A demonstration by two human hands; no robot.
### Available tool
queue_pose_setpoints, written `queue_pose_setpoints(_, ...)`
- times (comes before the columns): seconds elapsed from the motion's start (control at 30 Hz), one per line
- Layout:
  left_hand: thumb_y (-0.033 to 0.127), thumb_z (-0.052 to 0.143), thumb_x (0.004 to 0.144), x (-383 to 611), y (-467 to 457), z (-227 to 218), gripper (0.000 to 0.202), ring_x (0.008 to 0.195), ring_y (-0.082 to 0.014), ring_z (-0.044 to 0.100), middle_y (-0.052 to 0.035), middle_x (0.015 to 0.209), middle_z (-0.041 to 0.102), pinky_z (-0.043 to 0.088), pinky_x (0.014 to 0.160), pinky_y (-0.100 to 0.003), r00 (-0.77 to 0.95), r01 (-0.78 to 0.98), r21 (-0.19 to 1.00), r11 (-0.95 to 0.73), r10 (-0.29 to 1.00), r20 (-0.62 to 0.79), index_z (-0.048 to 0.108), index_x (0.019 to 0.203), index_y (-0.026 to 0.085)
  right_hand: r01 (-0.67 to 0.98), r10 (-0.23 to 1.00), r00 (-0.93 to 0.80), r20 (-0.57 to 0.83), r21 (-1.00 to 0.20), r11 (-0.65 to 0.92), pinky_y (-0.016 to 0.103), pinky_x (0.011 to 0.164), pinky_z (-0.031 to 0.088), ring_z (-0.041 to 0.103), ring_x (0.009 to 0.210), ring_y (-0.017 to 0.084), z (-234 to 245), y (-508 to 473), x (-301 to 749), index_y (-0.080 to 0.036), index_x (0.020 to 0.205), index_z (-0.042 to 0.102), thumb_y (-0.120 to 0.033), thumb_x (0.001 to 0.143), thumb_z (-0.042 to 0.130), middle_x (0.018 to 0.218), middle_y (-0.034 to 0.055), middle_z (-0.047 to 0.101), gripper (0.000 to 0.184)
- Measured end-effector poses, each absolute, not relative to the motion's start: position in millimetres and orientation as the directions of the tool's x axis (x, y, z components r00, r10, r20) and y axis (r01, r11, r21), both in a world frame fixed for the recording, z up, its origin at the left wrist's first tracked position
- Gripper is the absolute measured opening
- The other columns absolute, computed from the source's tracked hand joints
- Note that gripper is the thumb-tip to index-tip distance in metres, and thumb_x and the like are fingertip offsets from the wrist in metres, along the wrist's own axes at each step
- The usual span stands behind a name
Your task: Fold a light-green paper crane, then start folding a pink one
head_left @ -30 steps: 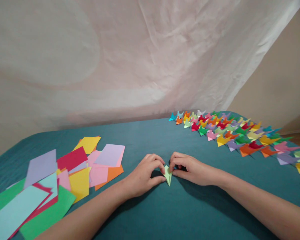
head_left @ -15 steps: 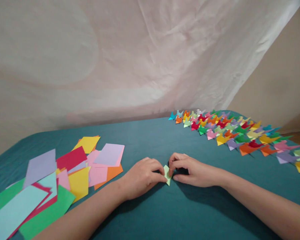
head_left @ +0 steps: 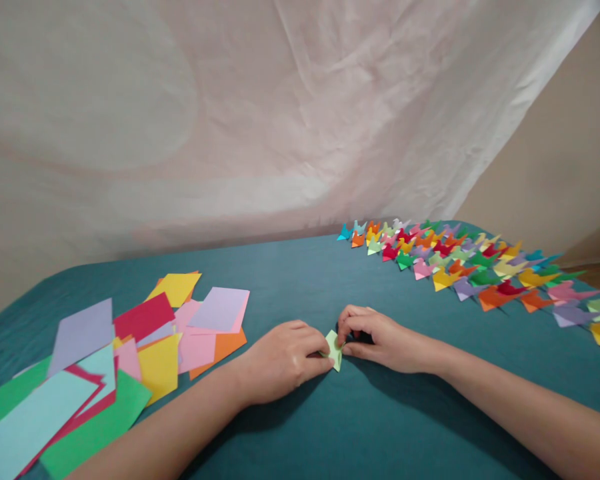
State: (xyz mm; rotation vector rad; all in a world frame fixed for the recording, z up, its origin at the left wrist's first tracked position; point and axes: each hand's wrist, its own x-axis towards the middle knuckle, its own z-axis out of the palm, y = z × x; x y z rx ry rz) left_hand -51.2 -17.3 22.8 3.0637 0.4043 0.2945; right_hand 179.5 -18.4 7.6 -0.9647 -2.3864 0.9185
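Between my hands, low over the dark teal cloth, is a small piece of folded light-green paper with a point at its top and another at its bottom. My left hand pinches its left side between thumb and fingers. From the other side, my right hand has its thumb and curled index finger closed on the right edge. The fingertips cover parts of the folds, so the exact shape of the paper is hard to make out.
Loose coloured paper sheets overlap on the left, some beside and beneath my left forearm. Rows of small folded paper birds in many colours stand at the right back. A pale cloth hangs behind the teal-covered table.
My right thumb has moved up and in against the paper's right edge, closing the earlier gap. My left hand has dipped slightly. The folded paper stays in almost the same spot.
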Motion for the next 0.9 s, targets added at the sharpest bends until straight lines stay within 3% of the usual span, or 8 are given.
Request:
queue_pose_setpoints(0.53,0.019,0.045,0.093,-50.2,-19.9,27.3,0.019,0.085,-0.0145,0.054,-0.0037,0.091,0.061,0.041,0.081,-0.027,0.958,0.225,0.012,-0.974,0.223,0.178,0.058,0.106,0.02,0.557,0.772,-0.628,0.099,-0.636,0.534,0.027,0.075,0.039,0.053,0.081,0.014,0.7,-18.0,173.4,-0.019,0.081,0.06,-0.018,0.084,0.058,0.085,0.0012,0.058,0.004)
queue_pose_setpoints(0.9,0.017,0.044,0.092,-48.0,-24.6,35.2,0.021,0.083,-0.0168,0.053,-0.0045,0.09,0.06,0.042,0.08,-0.03,0.972,0.215,-0.031,-0.976,0.211,0.101,0.056,0.109,0.018,0.577,0.772,-0.627,0.102,-0.605,0.549,0.027,0.073,0.038,0.053,0.08,0.015,1.7,-18.7,171.2,-0.018,0.079,0.058,-0.017,0.083,0.058,0.085,0.0013,0.057,0.003)
